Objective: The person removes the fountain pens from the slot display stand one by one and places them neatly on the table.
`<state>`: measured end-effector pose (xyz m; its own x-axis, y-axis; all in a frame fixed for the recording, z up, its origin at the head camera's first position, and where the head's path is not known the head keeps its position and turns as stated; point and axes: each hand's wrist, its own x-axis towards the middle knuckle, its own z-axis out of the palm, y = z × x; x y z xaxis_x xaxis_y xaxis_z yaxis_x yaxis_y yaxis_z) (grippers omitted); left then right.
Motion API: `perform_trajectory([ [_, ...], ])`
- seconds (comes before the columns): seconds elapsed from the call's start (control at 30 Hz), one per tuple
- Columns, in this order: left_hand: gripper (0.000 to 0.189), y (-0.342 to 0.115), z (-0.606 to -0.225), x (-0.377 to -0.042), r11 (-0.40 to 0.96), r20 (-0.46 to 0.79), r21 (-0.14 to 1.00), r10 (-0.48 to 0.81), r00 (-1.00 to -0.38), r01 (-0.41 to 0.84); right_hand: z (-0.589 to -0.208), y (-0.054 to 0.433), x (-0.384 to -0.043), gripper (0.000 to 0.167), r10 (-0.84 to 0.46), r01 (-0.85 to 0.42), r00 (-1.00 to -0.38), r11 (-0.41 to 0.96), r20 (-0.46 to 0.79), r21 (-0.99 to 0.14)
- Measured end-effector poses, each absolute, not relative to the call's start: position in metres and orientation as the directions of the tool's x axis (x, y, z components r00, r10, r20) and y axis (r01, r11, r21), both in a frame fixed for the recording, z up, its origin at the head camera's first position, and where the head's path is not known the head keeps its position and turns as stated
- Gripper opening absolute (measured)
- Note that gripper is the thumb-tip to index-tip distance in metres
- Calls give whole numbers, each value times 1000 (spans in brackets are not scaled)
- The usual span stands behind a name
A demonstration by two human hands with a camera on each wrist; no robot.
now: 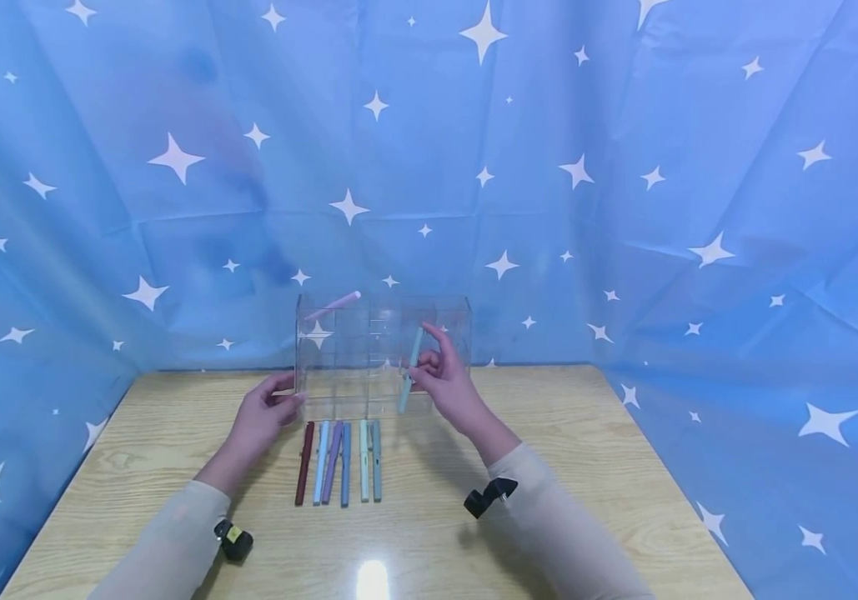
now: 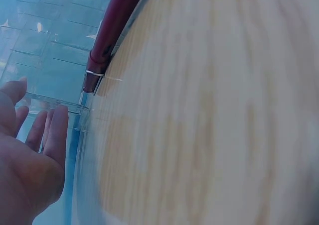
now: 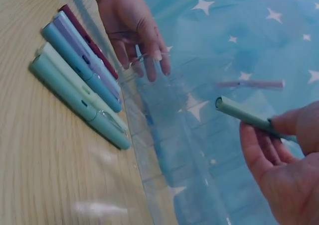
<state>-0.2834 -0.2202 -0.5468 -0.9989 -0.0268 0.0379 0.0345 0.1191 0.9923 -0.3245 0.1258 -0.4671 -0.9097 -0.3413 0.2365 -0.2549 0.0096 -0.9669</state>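
A clear box [image 1: 353, 367] with several compartments stands at the back of the table. My left hand [image 1: 267, 408] holds its left side, thumb at the front edge and fingers beside the wall. In front of the box's right part, my right hand [image 1: 447, 383] pinches a light green pen [image 3: 244, 114] between thumb and fingers, its far end pointing into the box. A pink pen [image 1: 334, 305] leans in the upper left of the box. On the table before the box lie several pens in a row, from a dark red pen [image 1: 304, 463] to a teal pen [image 1: 377, 461].
The wooden table [image 1: 549, 467] reaches up to a blue curtain [image 1: 429, 167] with white stars behind and at the sides. Wrist cameras sit on both sleeves. A bright reflection shows near the table's front.
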Motion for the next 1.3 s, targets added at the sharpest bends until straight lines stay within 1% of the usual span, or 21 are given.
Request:
perform_trajectory([
  [0.37,60,-221,-546,-282,113,41,993,-19,-999,39,-469,133,-319,86,-368,-203,-912,19,182,-979],
  [0.57,60,-220,-544,-281,115,34,993,-20,-999,31,-476,135,-311,85,-415,-187,-896,35,156,-982],
  [0.77,58,-220,-544,-281,125,41,991,-19,-999,38,-485,136,-302,84,-444,-159,-889,70,112,-985],
  [1.03,59,-221,-546,-283,115,39,993,-18,-999,36,-494,136,-291,86,-453,-110,-890,112,47,-988],
  [1.3,60,-221,-546,-284,121,29,992,-19,-999,26,-502,139,-288,85,-459,-111,-887,110,48,-988],
])
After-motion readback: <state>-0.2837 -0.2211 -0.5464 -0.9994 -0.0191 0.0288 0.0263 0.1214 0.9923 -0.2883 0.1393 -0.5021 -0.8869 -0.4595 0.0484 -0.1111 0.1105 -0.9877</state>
